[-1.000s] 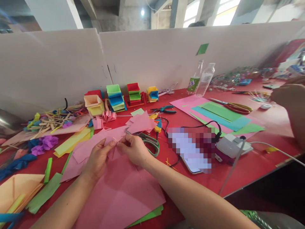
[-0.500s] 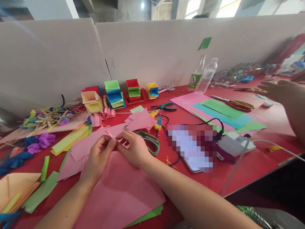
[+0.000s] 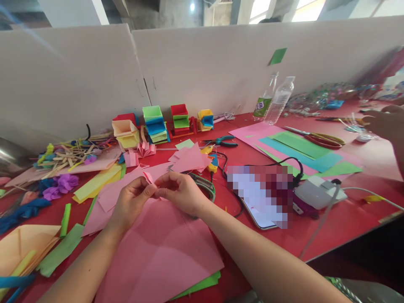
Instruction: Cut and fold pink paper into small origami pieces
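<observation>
Between the fingertips of both hands is a small folded piece of pink paper (image 3: 148, 177). My left hand (image 3: 136, 198) pinches it from the left, thumb on the near side. My right hand (image 3: 181, 191) closes on its right end, fingertips nearly touching the left ones, and hides much of that end. Below the hands lies a large pink sheet (image 3: 160, 248) with a green sheet (image 3: 202, 286) under its near edge. Pink paper pieces (image 3: 191, 158) rest just beyond. Green-handled scissors (image 3: 208, 187) lie partly behind my right hand.
Folded paper boxes (image 3: 154, 122) stand along the white partition (image 3: 202, 63). Pliers (image 3: 221, 142), a yellow glue gun (image 3: 211, 158), a phone (image 3: 261, 206) with cables and large scissors (image 3: 318, 136) lie rightward. Two bottles (image 3: 279, 101) stand behind. Another person's hand (image 3: 386, 122) is at far right.
The pink piece now stands up more between my fingers, its folded end showing wider. The whole view has shifted slightly. The other person's hand has moved toward the right edge.
</observation>
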`<state>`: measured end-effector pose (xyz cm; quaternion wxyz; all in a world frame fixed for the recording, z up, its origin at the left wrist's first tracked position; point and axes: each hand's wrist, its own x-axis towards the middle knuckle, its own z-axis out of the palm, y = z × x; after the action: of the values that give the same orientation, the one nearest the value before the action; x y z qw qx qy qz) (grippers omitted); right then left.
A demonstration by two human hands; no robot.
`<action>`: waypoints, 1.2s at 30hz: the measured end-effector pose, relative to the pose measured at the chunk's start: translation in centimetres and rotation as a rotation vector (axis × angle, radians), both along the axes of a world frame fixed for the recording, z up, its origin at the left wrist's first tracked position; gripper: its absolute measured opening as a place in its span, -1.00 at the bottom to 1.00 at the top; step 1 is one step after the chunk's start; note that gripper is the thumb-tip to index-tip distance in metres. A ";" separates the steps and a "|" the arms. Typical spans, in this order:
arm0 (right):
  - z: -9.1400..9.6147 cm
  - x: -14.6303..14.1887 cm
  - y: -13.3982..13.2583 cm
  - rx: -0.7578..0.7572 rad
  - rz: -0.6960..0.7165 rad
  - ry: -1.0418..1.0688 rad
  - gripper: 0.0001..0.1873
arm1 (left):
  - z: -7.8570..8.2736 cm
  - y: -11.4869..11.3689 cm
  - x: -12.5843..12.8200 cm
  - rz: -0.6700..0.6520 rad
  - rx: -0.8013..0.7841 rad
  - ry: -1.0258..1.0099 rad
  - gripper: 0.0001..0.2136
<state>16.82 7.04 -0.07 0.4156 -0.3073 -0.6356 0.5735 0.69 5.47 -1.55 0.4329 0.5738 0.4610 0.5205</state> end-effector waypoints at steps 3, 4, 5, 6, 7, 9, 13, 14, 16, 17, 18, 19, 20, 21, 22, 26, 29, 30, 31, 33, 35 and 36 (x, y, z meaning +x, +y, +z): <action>-0.1 0.0 0.1 0.020 0.011 0.023 -0.85 | 0.0 0.0 0.1 0.010 0.010 0.051 -0.78; -0.2 -0.1 0.2 0.037 -0.002 0.019 -0.86 | 0.0 0.0 0.1 0.014 0.014 0.073 -0.79; -0.3 -0.1 0.2 0.062 -0.033 0.002 -0.87 | 0.0 0.0 0.2 0.020 0.018 0.105 -0.79; -0.4 -0.2 0.2 0.100 -0.079 -0.034 -0.87 | 0.1 -0.1 0.3 0.034 0.025 0.146 -0.80; -0.4 -0.2 0.2 0.158 -0.138 -0.095 -0.86 | 0.1 -0.1 0.5 0.056 0.032 0.194 -0.80; -0.5 -0.3 0.0 0.314 -0.264 -0.281 -0.85 | 0.3 -0.4 0.9 0.105 0.048 0.294 -0.79; -0.4 -0.3 -0.3 0.541 -0.376 -0.658 -0.85 | 0.7 -0.9 1.6 0.200 0.114 0.468 -0.77; -0.3 -0.3 -0.3 0.565 -0.381 -0.711 -0.81 | 0.7 -1.0 1.7 0.241 0.132 0.517 -0.76; -0.3 -0.5 -0.4 0.593 -0.393 -0.767 -0.79 | 0.7 -1.0 1.8 0.312 0.131 0.598 -0.75; -0.3 -0.6 -0.3 0.601 -0.397 -0.783 -0.81 | 0.6 -1.0 1.8 0.324 0.107 0.609 -0.77; -0.3 -0.8 -0.3 0.606 -0.401 -0.796 -0.82 | 0.4 -0.8 1.8 0.316 0.077 0.598 -0.82; -0.2 -0.9 -0.3 0.610 -0.401 -0.808 -0.83 | 0.2 -0.7 1.9 0.291 0.052 0.574 -0.87; -0.2 -1.1 -0.2 0.616 -0.400 -0.817 -0.83 | 0.0 -0.5 1.9 0.264 0.040 0.545 -0.89; -0.2 -1.2 -0.2 0.624 -0.399 -0.821 -0.83 | -0.2 -0.4 1.9 0.240 0.044 0.520 -0.87; -0.3 -1.3 -0.2 0.632 -0.400 -0.821 -0.82 | -0.4 -0.2 1.9 0.226 0.062 0.505 -0.83; -0.3 -1.5 -0.4 0.656 -0.423 -0.795 -0.74 | -0.7 -0.2 2.1 0.254 0.169 0.536 -0.76; -0.1 -1.5 -0.4 0.645 -0.429 -0.804 -0.73 | -0.6 -0.6 2.2 0.278 0.172 0.620 -0.67; 0.0 -1.4 -0.5 0.633 -0.427 -0.814 -0.73 | -0.5 -0.7 2.3 0.282 0.157 0.647 -0.62; 0.1 -1.4 -0.5 0.621 -0.421 -0.824 -0.74 | -0.4 -0.8 2.4 0.279 0.142 0.663 -0.58; 0.3 -1.5 -0.5 0.607 -0.401 -0.836 -0.76 | -0.3 -0.8 2.5 0.265 0.132 0.660 -0.53; 0.2 -1.5 -0.5 0.612 -0.388 -0.837 -0.75 | -0.3 -0.8 2.5 0.251 0.145 0.624 -0.53; 0.1 -1.5 -0.5 0.618 -0.386 -0.835 -0.75 | -0.3 -0.7 2.5 0.251 0.144 0.604 -0.53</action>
<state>15.28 6.51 0.06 0.2966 -0.4833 -0.8172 0.1031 3.15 4.77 -1.85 0.1674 0.6699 0.5976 0.4075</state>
